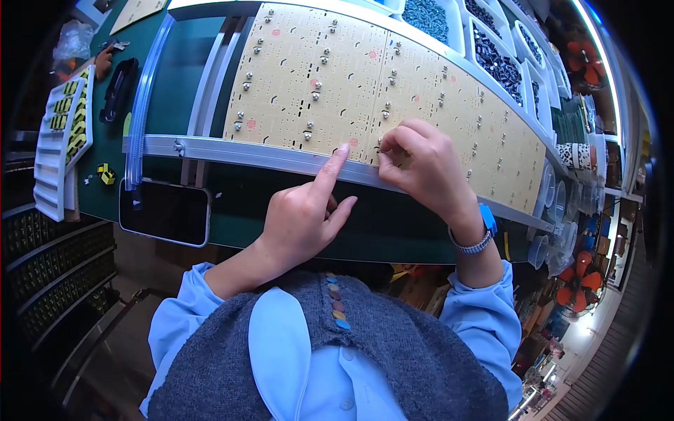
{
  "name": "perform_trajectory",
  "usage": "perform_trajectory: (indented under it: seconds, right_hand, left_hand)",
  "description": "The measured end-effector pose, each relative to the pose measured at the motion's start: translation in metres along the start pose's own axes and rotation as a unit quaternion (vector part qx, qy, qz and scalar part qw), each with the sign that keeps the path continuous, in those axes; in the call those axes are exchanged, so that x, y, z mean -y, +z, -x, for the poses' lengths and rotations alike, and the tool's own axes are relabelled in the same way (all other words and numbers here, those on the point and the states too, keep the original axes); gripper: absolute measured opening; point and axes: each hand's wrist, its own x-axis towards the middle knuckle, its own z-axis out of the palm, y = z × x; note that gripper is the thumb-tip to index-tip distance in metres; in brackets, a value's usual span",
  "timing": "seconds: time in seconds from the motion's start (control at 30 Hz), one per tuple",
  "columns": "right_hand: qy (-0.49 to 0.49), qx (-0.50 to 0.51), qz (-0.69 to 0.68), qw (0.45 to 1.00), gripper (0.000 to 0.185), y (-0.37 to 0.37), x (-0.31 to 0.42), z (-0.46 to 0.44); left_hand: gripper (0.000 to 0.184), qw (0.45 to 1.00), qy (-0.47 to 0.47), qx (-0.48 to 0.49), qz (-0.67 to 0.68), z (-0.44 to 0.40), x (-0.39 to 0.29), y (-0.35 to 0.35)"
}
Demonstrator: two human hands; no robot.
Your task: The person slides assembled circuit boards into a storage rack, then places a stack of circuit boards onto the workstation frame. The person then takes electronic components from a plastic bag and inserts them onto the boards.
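A long tan circuit board panel [277, 84] lies in an aluminium frame [246, 149], with small silvery parts standing in rows across it. My left hand [298, 217] has its index finger stretched out, the tip at the panel's near edge beside a red mark. Its thumb is apart, the other fingers are curled, and nothing is held. To the right, my right hand [428, 165] is closed in a pinch over the same near edge. Whatever sits between those fingertips is hidden. A blue watch-like band [487, 219] circles the right wrist.
A dark-screened phone [165, 212] lies below the frame at left, near clear plastic tubes [149, 91]. A white tray [53, 158] holds yellow-black components. Behind the frame stand white bins of blue parts [425, 22] and black parts [496, 64]. Another person's hand [104, 63] shows far left.
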Motion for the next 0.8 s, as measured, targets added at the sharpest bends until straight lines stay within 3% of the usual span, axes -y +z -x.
perform_trajectory:
  seconds: [0.2, 0.3, 0.4, 0.5, 0.8]
  right_hand:
    - [-0.060, 0.060, 0.148, 0.985, 0.010, -0.008, 0.014, -0.001]
    - [-0.051, 0.073, 0.095, 0.991, 0.005, -0.018, 0.012, 0.000]
    - [0.010, -0.079, 0.024, 0.997, 0.010, -0.038, 0.018, 0.011]
    - [0.108, -0.165, 0.036, 0.980, 0.011, -0.060, 0.017, 0.039]
    - [0.200, -0.246, 0.002, 0.948, 0.009, -0.059, -0.006, 0.115]
  left_hand:
    - [0.062, 1.000, 0.000, 0.002, -0.008, 0.001, 0.000, 0.000]
    - [0.062, 1.000, -0.001, -0.003, 0.000, 0.001, 0.000, 0.000]
    - [0.061, 1.000, 0.006, -0.008, 0.009, -0.002, -0.003, 0.000]
    - [0.060, 0.999, 0.029, 0.014, -0.003, -0.004, -0.012, 0.004]
    - [0.056, 0.993, 0.081, -0.004, -0.081, -0.006, -0.016, 0.014]
